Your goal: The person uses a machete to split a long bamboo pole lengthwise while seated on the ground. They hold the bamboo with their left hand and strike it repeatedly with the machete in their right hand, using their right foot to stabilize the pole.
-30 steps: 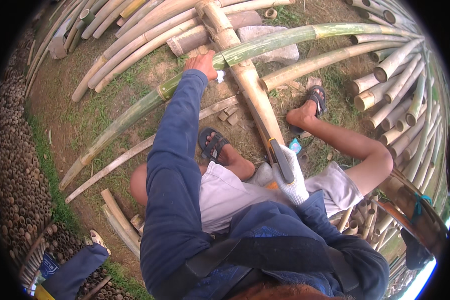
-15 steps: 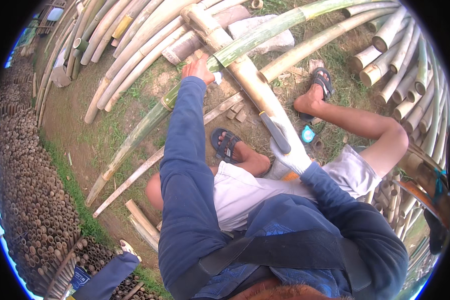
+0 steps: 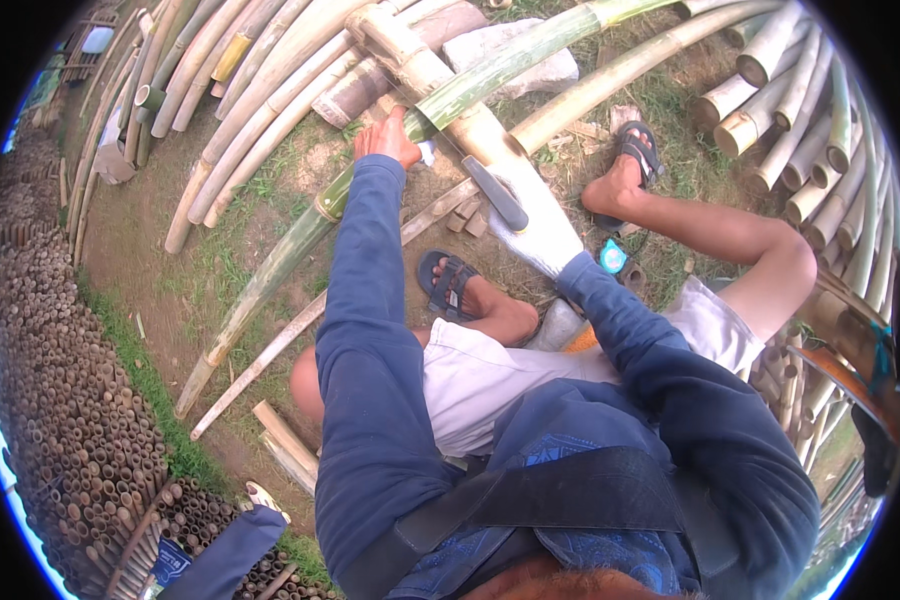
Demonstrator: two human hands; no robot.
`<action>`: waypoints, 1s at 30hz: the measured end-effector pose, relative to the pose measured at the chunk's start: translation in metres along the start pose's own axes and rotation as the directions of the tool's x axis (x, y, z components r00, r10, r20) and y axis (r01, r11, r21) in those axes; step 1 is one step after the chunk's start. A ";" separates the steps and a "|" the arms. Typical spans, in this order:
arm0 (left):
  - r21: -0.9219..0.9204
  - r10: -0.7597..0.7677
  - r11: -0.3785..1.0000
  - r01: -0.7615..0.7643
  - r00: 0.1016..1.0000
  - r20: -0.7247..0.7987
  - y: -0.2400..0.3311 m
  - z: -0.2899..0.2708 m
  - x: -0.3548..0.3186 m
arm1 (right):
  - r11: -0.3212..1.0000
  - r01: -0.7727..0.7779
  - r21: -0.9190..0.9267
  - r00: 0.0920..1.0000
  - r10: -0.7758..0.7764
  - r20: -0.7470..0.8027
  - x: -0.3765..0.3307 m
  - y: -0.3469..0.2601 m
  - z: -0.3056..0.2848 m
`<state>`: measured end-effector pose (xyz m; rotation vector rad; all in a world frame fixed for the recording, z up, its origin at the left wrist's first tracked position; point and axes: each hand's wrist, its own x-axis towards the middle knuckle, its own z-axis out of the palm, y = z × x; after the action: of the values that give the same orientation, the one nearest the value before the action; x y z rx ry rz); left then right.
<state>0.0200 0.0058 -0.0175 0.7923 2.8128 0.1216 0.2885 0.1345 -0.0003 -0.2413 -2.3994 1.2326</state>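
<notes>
Person's L hand [image 3: 385, 138], bare, fingers closed round long green bamboo pole [image 3: 510, 70], lying across thick pale-tan bamboo pole [image 3: 410, 60]. R hand [image 3: 537, 232], white-gloved, fingers wrapped on dk-grey tool handle [image 3: 495, 195]; blade unclear.

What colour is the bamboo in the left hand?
The bamboo is mostly green: see the head view.
</notes>
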 end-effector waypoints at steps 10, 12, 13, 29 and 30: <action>-0.054 0.025 0.998 -0.027 0.999 -0.032 0.001 -0.005 -0.004 | 0.958 -0.242 0.151 0.965 0.222 0.138 -0.073 -0.004 -0.033; -0.014 0.018 1.000 -0.018 0.999 0.027 0.018 -0.012 -0.004 | 0.980 -0.182 0.079 0.977 0.171 0.126 -0.022 0.003 -0.014; -0.003 0.017 1.000 -0.017 1.000 0.012 0.014 -0.010 -0.004 | 0.991 -0.126 0.046 0.987 0.121 0.103 -0.012 0.001 -0.008; -0.049 0.051 0.997 -0.055 0.996 -0.079 0.003 -0.001 -0.009 | 0.993 -0.094 0.071 0.987 0.084 0.136 -0.035 0.001 -0.019; -0.017 0.005 1.000 -0.007 0.997 -0.082 -0.014 0.006 -0.007 | 0.994 -0.071 0.080 0.989 0.060 0.132 -0.032 -0.002 -0.009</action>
<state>0.0197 -0.0099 -0.0245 0.8100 2.8821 0.1835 0.3211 0.1292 -0.0032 -0.2224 -2.4581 1.4167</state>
